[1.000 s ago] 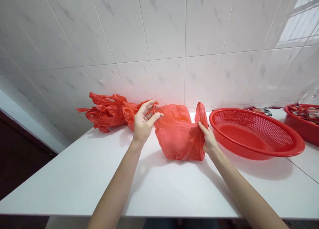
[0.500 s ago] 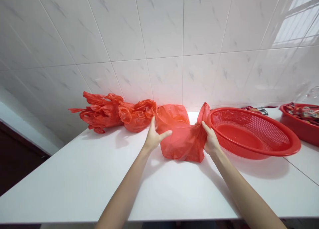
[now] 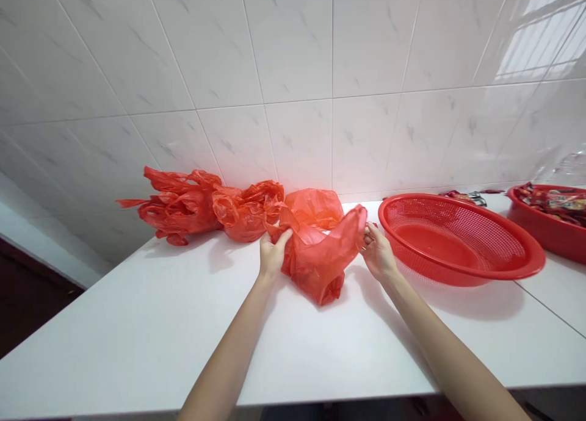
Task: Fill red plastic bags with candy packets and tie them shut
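Note:
A crumpled red plastic bag (image 3: pixel 315 259) lies on the white table (image 3: pixel 137 329), bunched between my two hands. My left hand (image 3: pixel 273 254) is shut on its left side, with the fingers pinching the thin film. My right hand (image 3: pixel 378 253) grips the end of a bag handle, which rises in a curved flap. Just behind the held bag stands a puffy part of the same film. To the left, two more bunched red plastic bags (image 3: pixel 178 204) (image 3: pixel 247 212) rest against the wall, apart from my hands.
A round red mesh basket (image 3: pixel 458 269) sits right of my right hand. Farther right, a red basin (image 3: pixel 531 216) holds wrapped packets, and several packets (image 3: pixel 464 196) lie by the white tiled wall (image 3: pixel 293 104). The table's front edge runs below my forearms.
My hands have moved closer together, drawing the bag narrower. My left hand now pinches the bag's side, and the right handle has bent inward and lowered.

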Motion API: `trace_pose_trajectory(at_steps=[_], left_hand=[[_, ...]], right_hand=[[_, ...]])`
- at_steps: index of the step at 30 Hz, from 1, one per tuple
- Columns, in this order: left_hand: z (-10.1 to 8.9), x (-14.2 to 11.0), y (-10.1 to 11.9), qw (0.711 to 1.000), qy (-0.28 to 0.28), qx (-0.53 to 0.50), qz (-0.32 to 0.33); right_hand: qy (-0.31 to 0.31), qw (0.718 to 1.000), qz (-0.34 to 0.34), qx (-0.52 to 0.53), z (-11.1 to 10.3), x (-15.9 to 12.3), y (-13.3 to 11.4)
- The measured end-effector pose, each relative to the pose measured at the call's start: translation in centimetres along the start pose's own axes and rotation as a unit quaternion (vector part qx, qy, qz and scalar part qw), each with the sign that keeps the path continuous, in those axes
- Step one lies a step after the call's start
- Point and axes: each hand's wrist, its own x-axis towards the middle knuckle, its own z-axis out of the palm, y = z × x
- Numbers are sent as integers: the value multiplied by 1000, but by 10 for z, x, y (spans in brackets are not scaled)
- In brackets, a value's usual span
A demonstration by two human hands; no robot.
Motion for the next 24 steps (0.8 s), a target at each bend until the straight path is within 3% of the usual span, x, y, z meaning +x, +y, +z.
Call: trace_pose_trajectory(at_steps=[3,5,14,24], left_hand=[[-6,-5,-7,997,-67,38,-3],[-11,-6,-10,996,-79,51,2],[-25,2,-11,996,-35,62,45],[-22,-2,-3,997,-26,49,55]], right_hand=[[-5,1000,23,-12,0,-2,5],[-1,1000,27,-14,0,-4,7],[85,996,-13,6,-12,0,5],[215,972,-96,-10,-63,8,0]])
